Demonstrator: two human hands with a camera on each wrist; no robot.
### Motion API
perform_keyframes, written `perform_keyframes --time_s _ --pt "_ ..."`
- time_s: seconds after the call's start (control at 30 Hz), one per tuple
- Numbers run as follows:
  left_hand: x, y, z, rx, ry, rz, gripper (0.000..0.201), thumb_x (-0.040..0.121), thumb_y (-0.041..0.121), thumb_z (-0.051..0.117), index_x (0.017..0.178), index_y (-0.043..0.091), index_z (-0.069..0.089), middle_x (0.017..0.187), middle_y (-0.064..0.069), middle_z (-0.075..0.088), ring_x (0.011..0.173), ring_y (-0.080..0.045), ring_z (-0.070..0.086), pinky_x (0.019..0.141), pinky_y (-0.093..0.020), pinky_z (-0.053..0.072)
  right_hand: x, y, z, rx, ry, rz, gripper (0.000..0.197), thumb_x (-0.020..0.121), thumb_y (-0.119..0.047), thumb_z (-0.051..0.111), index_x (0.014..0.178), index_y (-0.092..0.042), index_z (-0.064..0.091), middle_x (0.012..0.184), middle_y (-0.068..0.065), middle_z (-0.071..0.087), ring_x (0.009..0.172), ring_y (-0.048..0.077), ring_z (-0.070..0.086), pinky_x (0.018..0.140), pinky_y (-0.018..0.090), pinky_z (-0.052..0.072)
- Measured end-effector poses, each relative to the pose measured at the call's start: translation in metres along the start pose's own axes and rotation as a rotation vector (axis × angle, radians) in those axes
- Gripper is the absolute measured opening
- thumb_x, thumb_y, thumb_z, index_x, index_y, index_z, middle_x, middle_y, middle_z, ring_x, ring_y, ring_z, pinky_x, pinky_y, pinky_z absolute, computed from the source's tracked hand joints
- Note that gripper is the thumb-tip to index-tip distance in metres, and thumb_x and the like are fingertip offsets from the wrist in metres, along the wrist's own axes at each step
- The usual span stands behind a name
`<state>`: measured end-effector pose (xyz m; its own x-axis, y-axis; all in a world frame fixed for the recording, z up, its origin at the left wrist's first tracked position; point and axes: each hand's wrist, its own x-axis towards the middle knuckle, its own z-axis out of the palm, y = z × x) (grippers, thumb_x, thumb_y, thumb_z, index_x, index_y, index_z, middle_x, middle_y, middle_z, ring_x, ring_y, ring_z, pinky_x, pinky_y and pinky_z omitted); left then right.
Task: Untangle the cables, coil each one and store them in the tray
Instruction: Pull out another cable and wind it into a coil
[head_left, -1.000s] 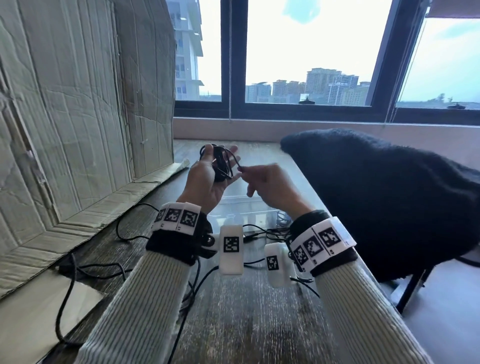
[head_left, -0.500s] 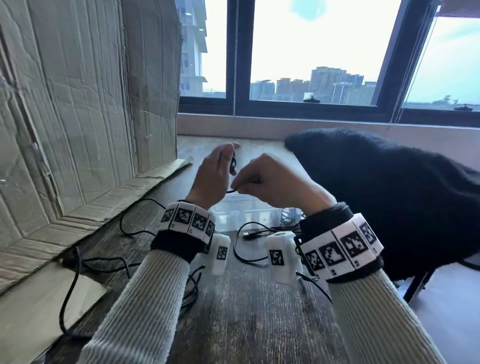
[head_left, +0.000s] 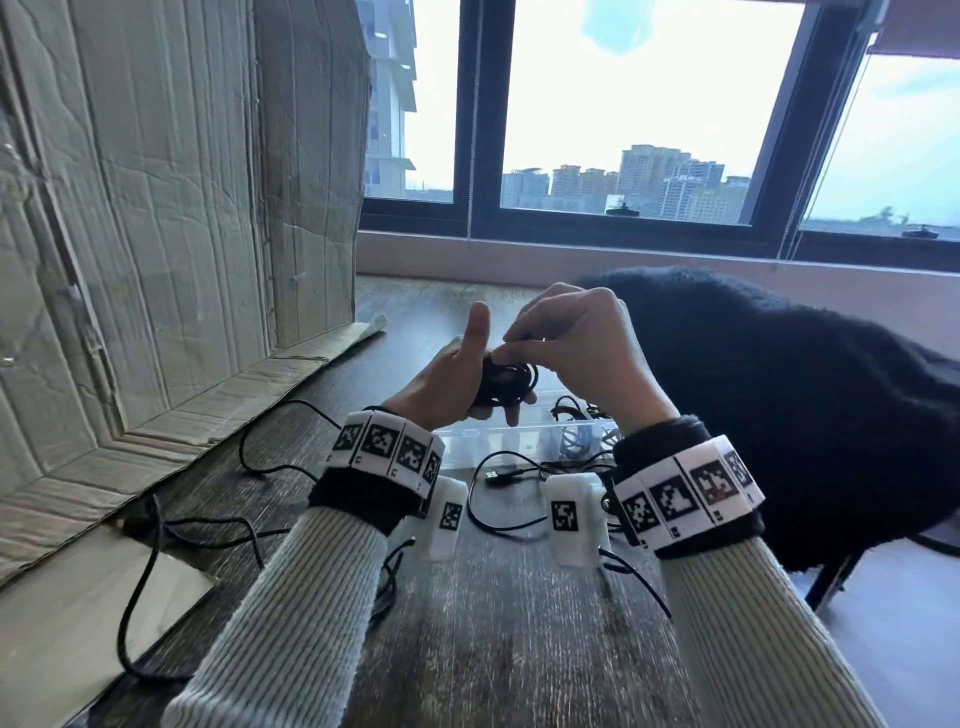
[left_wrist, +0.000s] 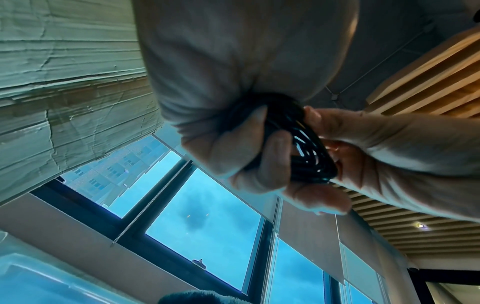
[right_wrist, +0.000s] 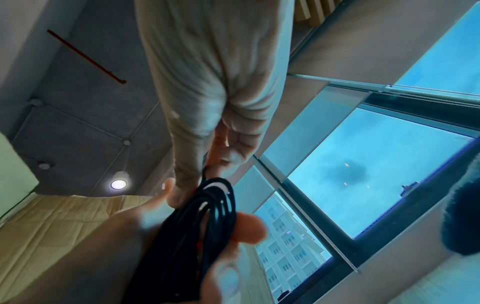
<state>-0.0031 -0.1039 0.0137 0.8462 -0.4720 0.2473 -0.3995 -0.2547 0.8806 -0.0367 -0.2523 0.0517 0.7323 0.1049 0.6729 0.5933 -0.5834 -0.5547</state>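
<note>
The left hand (head_left: 457, 379) has its grip closed round a coiled black cable (head_left: 506, 382), fingers curled under the bundle and the thumb standing straight up, clear of it. In the left wrist view the loops lie stacked across those fingers, so the coil's flat face is turned toward the right hand. The right hand (head_left: 582, 353) meets the coil from above and from the right, fingertips narrowed to a pinch at its top edge; it looks to be pinching a strand or the cable's tail there, though which one is too small to tell. Both hands touch the same bundle, held up off the bench (head_left: 498, 623).

The move ahead, as I judge it, turns on this: the clear tray (head_left: 498, 441) lies directly below the grip and slightly toward the person, its long axis running left to right. The coil only needs lowering into it. The right hand sits nearer the tray's filled end, the left nearer its empty-looking stretch.

Counting outward: one coil in hand; at the tray's right end at least two stored bundles, one dark, one paler, the exact count unclear. On the bench nearer the person lies one loose black cable with a USB plug (head_left: 501, 475). Further left of the grip more black cable (head_left: 260, 447) trails toward the cardboard sheets (head_left: 156, 260); how many strands, I cannot tell. Right of the grip sits one dark fuzzy chair (head_left: 779, 389).
</note>
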Motion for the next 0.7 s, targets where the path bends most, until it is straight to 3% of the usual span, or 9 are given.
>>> perform_keyframes --time_s 0.1,0.23,0.33,0.4,0.5,0.57,0.63,0.67,0.7 --pt "-0.001 0.004 0.003 -0.001 -0.006 0.005 0.095 0.094 0.051 -0.011 0.097 -0.006 0.065 0.056 0.001 0.067 0.040 -0.002 0.055 0.038 -0.011 0.034 0.000 0.008 -0.001 -0.037 -0.031 -0.001 0.015 0.067 -0.027 0.086 0.078 -0.020 0.080 0.089 -0.008 0.063 0.073 0.002 0.054 0.069 0.015 0.041" --pt "-0.001 0.002 0.002 0.019 0.037 0.016 0.085 0.095 0.053 -0.006 0.089 0.000 0.061 0.067 -0.023 0.066 0.036 -0.008 0.051 0.036 -0.015 0.034 0.000 0.008 -0.001 -0.112 -0.110 0.003 0.011 0.075 -0.025 0.080 0.084 -0.020 0.080 0.084 -0.008 0.065 0.075 0.003 0.057 0.072 0.014 0.044" --pt "0.000 -0.002 -0.001 0.063 0.081 -0.015 0.081 0.093 0.057 -0.003 0.094 0.008 0.061 0.066 -0.020 0.068 0.041 -0.016 0.052 0.038 -0.017 0.036 -0.001 0.006 0.001 -0.207 -0.160 -0.030 0.010 0.083 -0.023 0.073 0.091 -0.021 0.079 0.090 -0.003 0.072 0.082 0.012 0.065 0.082 0.028 0.051" --pt "0.000 -0.002 -0.002 0.061 0.107 -0.016 0.079 0.093 0.057 -0.003 0.080 0.013 0.060 0.062 -0.016 0.068 0.041 -0.017 0.049 0.038 -0.018 0.035 -0.003 0.004 0.002 -0.263 -0.274 -0.053 0.016 0.085 -0.021 0.067 0.096 -0.021 0.078 0.094 0.000 0.074 0.084 0.019 0.068 0.085 0.037 0.053" --pt "0.000 0.002 0.002 -0.010 0.075 0.035 0.080 0.096 0.053 -0.003 0.071 0.015 0.062 0.056 -0.013 0.064 0.035 -0.012 0.044 0.037 -0.017 0.032 -0.006 -0.001 0.007 -0.222 -0.410 -0.063 0.021 0.084 -0.016 0.060 0.094 -0.025 0.076 0.069 -0.004 0.074 0.067 0.012 0.069 0.077 0.029 0.056" --pt "0.002 0.003 0.003 -0.011 0.055 0.034 0.083 0.096 0.052 -0.003 0.080 0.007 0.065 0.054 -0.011 0.063 0.033 -0.010 0.046 0.038 -0.018 0.032 -0.006 -0.001 0.009 -0.189 -0.385 -0.046 0.019 0.086 -0.012 0.061 0.086 -0.022 0.077 0.058 -0.006 0.070 0.060 0.005 0.068 0.073 0.019 0.054" --pt "0.005 0.002 0.003 0.037 0.062 0.031 0.087 0.096 0.053 -0.001 0.109 -0.011 0.058 0.052 -0.009 0.063 0.034 -0.010 0.050 0.038 -0.019 0.035 -0.006 -0.001 0.009 -0.133 -0.363 -0.023 0.019 0.085 -0.010 0.061 0.081 -0.018 0.078 0.056 -0.004 0.070 0.059 0.005 0.069 0.069 0.016 0.053" --pt "0.006 0.000 0.001 0.071 0.075 0.035 0.088 0.096 0.053 0.001 0.115 -0.014 0.054 0.051 -0.007 0.064 0.036 -0.011 0.052 0.039 -0.020 0.038 -0.006 -0.001 0.009 -0.119 -0.370 -0.016 0.018 0.085 -0.010 0.062 0.080 -0.018 0.078 0.057 -0.004 0.070 0.060 0.006 0.070 0.068 0.015 0.053" --pt "0.007 -0.002 0.000 0.103 0.090 0.045 0.084 0.097 0.053 0.003 0.110 -0.009 0.058 0.051 -0.006 0.064 0.039 -0.014 0.056 0.042 -0.022 0.041 -0.006 0.001 0.009 -0.114 -0.383 -0.009 0.017 0.084 -0.012 0.064 0.079 -0.019 0.078 0.059 -0.005 0.071 0.060 0.007 0.070 0.068 0.018 0.054"
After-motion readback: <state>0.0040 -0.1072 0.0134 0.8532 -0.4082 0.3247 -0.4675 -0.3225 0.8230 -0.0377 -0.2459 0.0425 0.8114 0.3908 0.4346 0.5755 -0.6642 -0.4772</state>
